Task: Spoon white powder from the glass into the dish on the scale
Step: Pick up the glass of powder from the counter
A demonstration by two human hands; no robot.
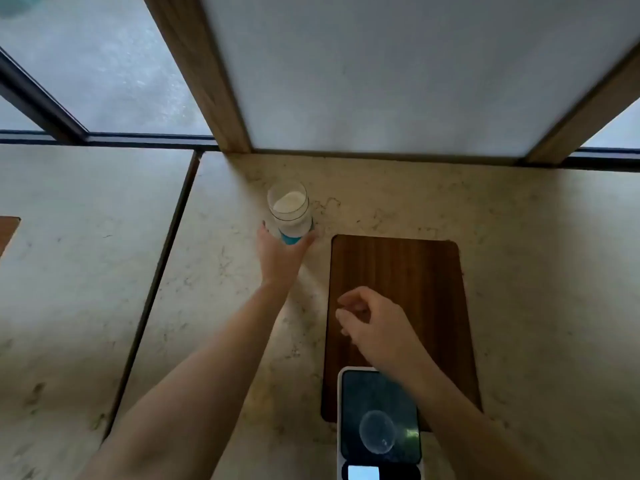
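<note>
A clear glass with a blue base holds white powder and stands on the pale stone counter near the back wall. My left hand reaches to it, thumb and fingers around its base. Over the wooden board hovers my right hand, its fingers loosely curled with nothing visible in them. A small clear round dish sits on the dark platform of a white scale at the bottom edge. No spoon is in view.
The scale rests on the near end of the board, its lit display at the frame's bottom. A dark seam splits the counter to the left. A frosted panel with wooden frame rises behind the glass.
</note>
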